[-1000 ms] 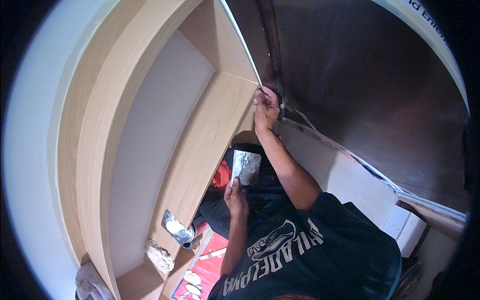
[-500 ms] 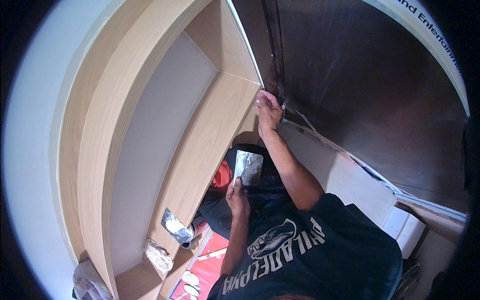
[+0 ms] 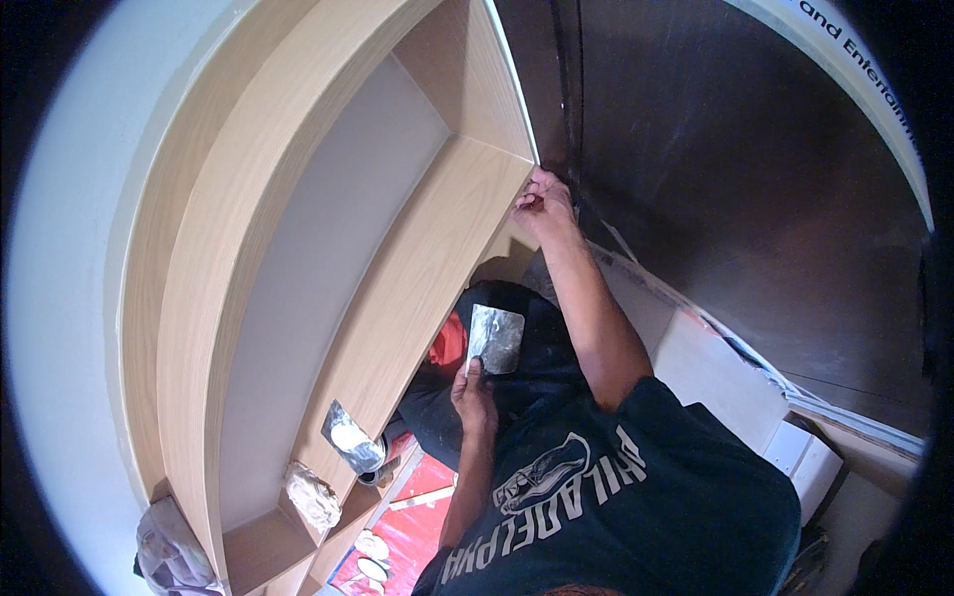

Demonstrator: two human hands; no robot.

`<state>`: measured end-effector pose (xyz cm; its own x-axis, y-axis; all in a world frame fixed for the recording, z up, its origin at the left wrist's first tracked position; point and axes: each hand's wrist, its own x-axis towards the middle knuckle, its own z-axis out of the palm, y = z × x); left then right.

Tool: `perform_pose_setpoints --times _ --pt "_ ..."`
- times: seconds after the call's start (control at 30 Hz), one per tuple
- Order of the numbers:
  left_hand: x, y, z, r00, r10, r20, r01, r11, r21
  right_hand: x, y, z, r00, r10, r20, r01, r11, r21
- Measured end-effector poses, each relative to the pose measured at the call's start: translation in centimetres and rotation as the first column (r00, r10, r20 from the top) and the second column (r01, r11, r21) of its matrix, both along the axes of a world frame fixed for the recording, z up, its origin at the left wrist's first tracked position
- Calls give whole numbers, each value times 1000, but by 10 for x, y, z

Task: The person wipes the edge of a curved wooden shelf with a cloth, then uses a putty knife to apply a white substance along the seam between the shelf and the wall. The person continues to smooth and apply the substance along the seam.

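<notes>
My left hand (image 3: 475, 399) is closed round a flat metal putty blade (image 3: 495, 340) smeared with grey, thumb on its near edge, held above my dark-clad legs. Farther off, my right hand (image 3: 549, 207) reaches to the front corner of the light wood shelf (image 3: 427, 253), beside a dark panel. Its fingers are curled, with the tips against the shelf's upright edge; anything between them is hidden. A second metal blade (image 3: 338, 415) bearing a white paste (image 3: 352, 437) rests at the near end of the shelf.
Near that blade lies a crumpled cream wad (image 3: 313, 497). A grey cloth (image 3: 174, 546) hangs at the lower left. Below is a red sheet (image 3: 422, 507) with a strip and white pieces on it. A large dark panel (image 3: 735, 219) borders the right, above a white box (image 3: 800, 462).
My right hand has turned slightly, and its fingers curl more against the shelf corner. The left hand keeps hold of the putty blade. The whole view has shifted a little.
</notes>
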<state>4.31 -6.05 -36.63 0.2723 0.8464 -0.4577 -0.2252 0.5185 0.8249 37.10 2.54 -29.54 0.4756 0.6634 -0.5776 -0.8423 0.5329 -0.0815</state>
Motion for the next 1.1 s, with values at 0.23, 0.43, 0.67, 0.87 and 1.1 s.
perform_pose_setpoints --times 0.23,0.43,0.67,0.87,1.1 --pt "7 -2 3 1000 -20 -10 20 999 -30 10 4 -24 996 6 -88 5 993 120" --pt "6 -6 -3 999 -22 -22 21 999 -49 -2 6 -31 995 -30 91 35 998 -53" --pt "7 -13 -7 1000 -4 -30 1 997 -83 -22 -24 -65 985 -17 172 8 999 51" --pt "12 -11 -1 999 -16 -48 12 996 -86 -15 -4 -47 985 -16 171 33 995 -95" --pt "12 -9 0 998 -42 -54 39 997 -71 -19 -4 -30 914 -57 402 158 962 -222"
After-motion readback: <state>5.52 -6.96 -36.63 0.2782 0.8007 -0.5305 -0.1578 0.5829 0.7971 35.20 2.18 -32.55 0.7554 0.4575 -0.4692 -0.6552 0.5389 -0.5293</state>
